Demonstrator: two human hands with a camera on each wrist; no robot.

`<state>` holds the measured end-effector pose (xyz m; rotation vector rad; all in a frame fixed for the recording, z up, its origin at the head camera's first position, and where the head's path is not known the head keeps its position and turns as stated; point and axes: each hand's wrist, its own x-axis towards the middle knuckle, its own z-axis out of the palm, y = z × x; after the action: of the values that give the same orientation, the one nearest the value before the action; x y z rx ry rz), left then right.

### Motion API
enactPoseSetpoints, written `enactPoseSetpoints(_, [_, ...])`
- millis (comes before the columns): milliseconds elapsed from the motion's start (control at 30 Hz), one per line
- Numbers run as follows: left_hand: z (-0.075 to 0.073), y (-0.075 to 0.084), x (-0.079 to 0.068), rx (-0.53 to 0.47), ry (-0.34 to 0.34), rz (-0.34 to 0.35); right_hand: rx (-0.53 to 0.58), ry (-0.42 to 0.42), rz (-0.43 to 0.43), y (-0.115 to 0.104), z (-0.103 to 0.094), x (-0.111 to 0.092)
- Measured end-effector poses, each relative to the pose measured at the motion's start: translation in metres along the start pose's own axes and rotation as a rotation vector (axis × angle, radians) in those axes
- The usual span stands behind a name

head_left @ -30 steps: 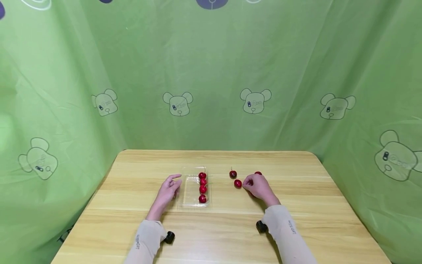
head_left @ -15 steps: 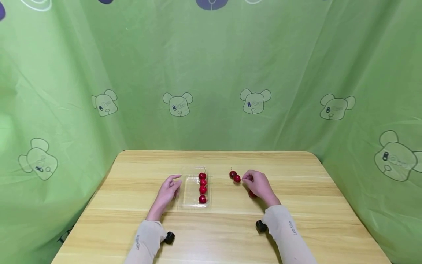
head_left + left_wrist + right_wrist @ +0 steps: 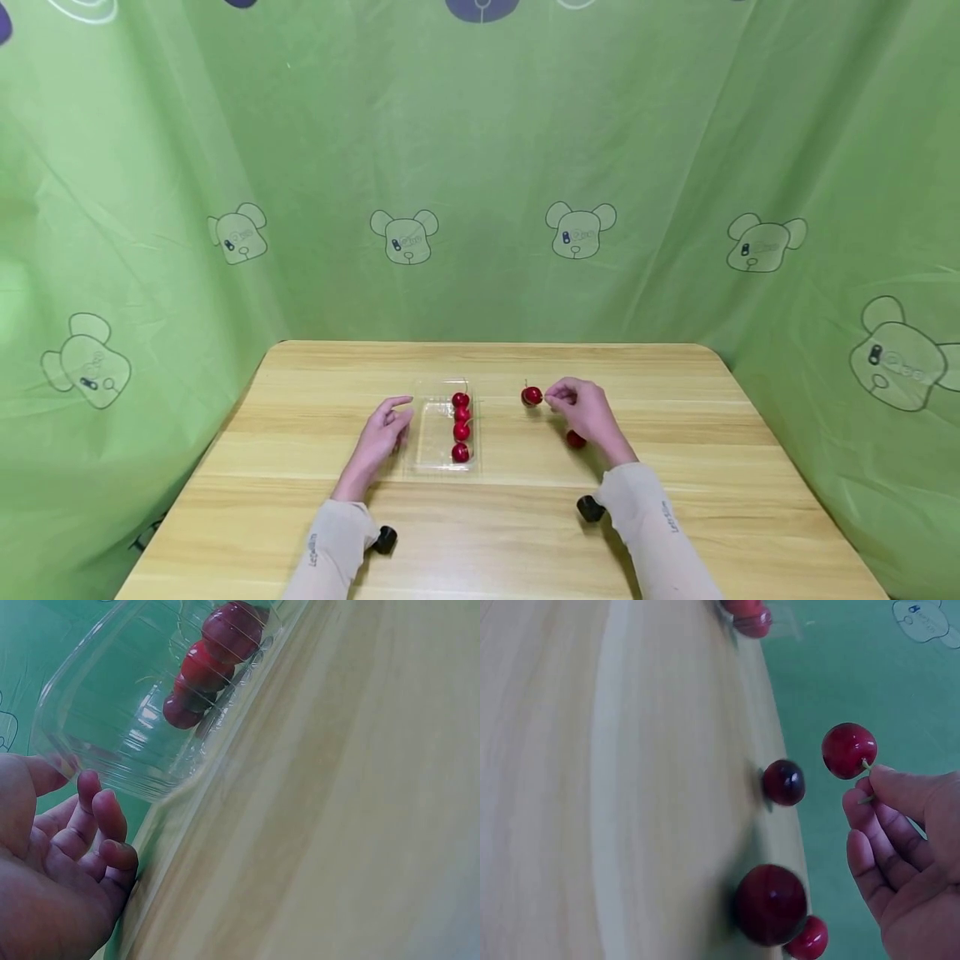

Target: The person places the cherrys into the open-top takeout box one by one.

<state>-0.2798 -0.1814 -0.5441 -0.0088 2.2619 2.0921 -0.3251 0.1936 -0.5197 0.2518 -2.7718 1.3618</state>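
"Cherry (image 3: 849,751) I can see, lifted off the wood; but take me down from the biggest thing."

"Green curtain (image 3: 480,125) at the back and sides, then the wooden table (image 3: 465,533) in front of it."

"And the arms?"

"Both reach in from the near side, angled inward: left sleeve (image 3: 330,542), right sleeve (image 3: 652,525), both pale. Between the hands stands a clear container (image 3: 433,433), nearer the left."

"How is the left hand (image 3: 381,435) set?"

"Just beside the container, forefinger pointing across toward it, the others loosely bent and holding nothing. Whether a fingertip touches the rim, I can't tell."

"The right hand (image 3: 588,412)?"

"Raised over the table, thumb and forefinger pinching, remaining fingers curled under."

"Now the fruit."

"Four cherries (image 3: 461,431) line the container's right side. On the table lie a dark cherry (image 3: 783,782), one near the right wrist (image 3: 771,904) and a third, partly hidden (image 3: 806,939). The lifted one juts past the right fingertips, in front of the dark one from the head view."

"Pinched where?"

"By its stem (image 3: 866,764)."
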Motion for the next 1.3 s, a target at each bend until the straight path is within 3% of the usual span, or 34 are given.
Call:
enactPoseSetpoints(200, [0.0, 0.009, -0.006, 0.0, -0.011, 0.014, 0.005, 0.003, -0.033, -0.017, 0.001, 0.0])
enactPoseSetpoints(467, [-0.001, -0.018, 0.009, 0.01, 0.011, -0.004, 0.003, 0.023, -0.08, -0.033, 0.007, -0.002])
enactPoseSetpoints(600, [-0.001, -0.022, 0.011, 0.015, 0.01, 0.002, 0.01, 0.024, -0.102, -0.038, 0.01, 0.001])
enactPoseSetpoints(933, [-0.001, -0.018, 0.01, 0.007, 0.01, -0.005, 0.055, 0.013, -0.143, -0.051, 0.023, 0.009])
enactPoseSetpoints(1167, [-0.003, -0.002, 0.003, 0.001, -0.028, -0.017, 0.091, -0.016, -0.145, -0.059, 0.034, 0.014])
enactPoseSetpoints(1300, [-0.002, -0.009, 0.006, 0.009, -0.007, -0.013, 0.079, -0.019, -0.156, -0.064, 0.041, 0.016])
